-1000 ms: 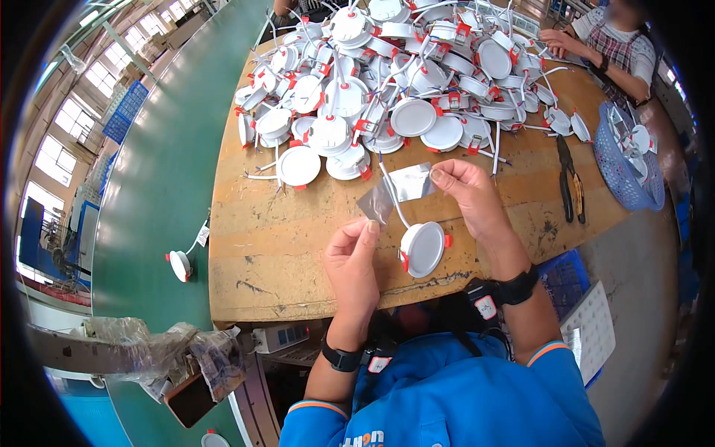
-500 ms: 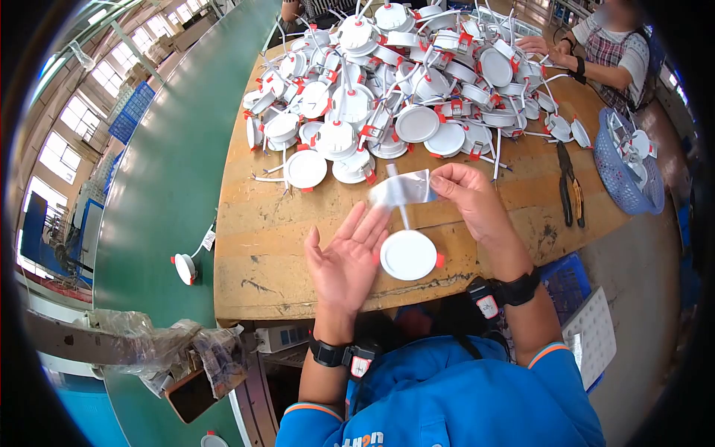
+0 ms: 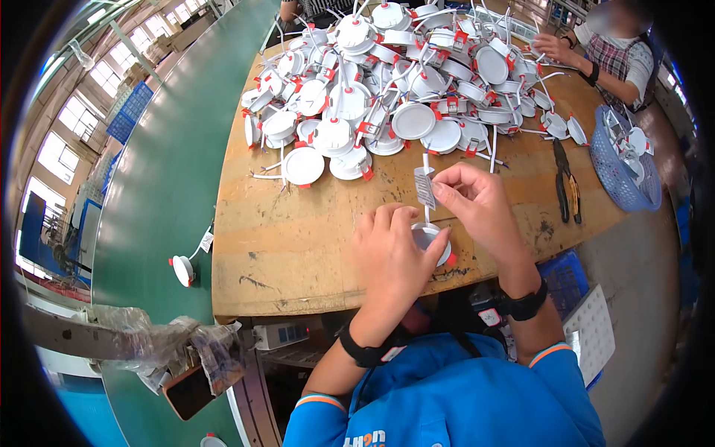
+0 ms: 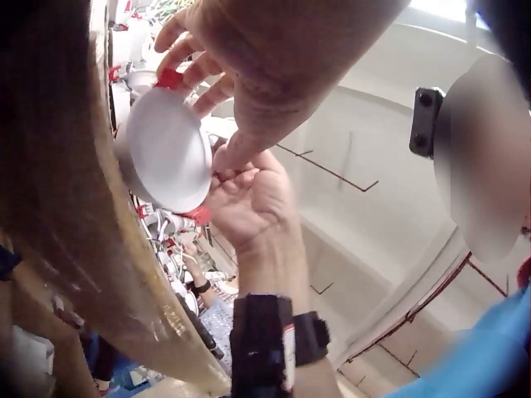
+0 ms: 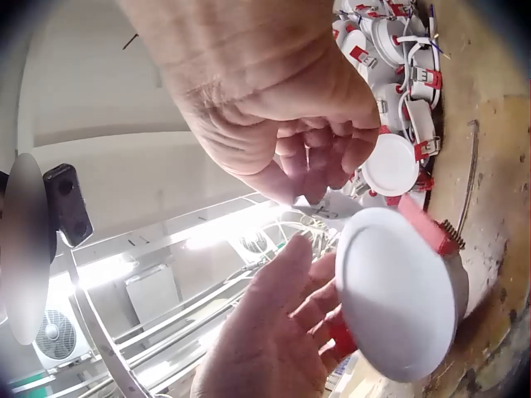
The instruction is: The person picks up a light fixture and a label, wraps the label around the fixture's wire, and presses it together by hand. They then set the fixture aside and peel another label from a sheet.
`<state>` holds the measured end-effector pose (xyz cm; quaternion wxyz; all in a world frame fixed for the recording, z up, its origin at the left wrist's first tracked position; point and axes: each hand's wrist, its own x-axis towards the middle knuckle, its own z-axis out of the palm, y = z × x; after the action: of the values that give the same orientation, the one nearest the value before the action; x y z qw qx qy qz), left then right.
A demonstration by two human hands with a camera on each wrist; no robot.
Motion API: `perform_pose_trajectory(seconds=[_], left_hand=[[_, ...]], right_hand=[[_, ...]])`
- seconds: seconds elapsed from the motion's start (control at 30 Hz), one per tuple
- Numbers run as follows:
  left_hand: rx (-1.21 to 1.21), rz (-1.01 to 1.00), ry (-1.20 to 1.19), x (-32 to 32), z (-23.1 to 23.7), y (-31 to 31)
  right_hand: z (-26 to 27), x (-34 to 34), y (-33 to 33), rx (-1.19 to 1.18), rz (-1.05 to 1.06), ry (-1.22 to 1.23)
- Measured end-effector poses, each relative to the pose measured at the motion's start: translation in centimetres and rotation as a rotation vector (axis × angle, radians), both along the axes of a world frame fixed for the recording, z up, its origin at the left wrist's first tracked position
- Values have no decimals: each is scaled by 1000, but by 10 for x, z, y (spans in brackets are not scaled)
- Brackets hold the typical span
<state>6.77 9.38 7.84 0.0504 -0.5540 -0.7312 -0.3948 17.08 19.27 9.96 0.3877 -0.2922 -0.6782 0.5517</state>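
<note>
Right hand point(image 3: 480, 208) pinches label point(image 3: 424, 189) at white cable point(image 3: 426, 159)

The printed strip sits at 9 o'clock from the right hand, held between thumb and forefinger, its long axis running roughly 12 to 6 along the cable; whether it wraps round is unclear. The left hand point(image 3: 387, 253), fingers relaxed and apart from the thumb, has the label at 1 o'clock and lies nearer the lamp point(image 5: 398, 298), at its 3; contact is hard to tell. From the right hand, the lamp lies at 8. Beyond, at 12, more lamps point(image 3: 413, 121) crowd the desk point(image 3: 313, 246).

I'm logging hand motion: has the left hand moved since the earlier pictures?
Yes: in the head view, the left hand has shifted rightward, closer to the pliers.
</note>
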Motion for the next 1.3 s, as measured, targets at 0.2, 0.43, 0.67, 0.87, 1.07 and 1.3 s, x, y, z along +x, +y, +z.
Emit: perform_pose_trajectory(seconds=[0.2,0.43,0.67,0.87,1.07,1.3], left_hand=[[-29,0,-433,0,-9,10],[453,-64,-27,4,-8,0],[409,-260,-617,1,-15,-2],[392,-239,-758,-2,-12,-2],[309,-176,-783,-13,-12,2],[217,-183,-1183,-41,-9,-8]], right_hand=[[10,2,-17,194,-75,66],[4,7,-23,151,-31,107],[4,4,-28,121,1,93],[3,1,-26,175,0,58],[-9,-6,-18,79,17,62],[-21,9,32,-62,-10,96]])
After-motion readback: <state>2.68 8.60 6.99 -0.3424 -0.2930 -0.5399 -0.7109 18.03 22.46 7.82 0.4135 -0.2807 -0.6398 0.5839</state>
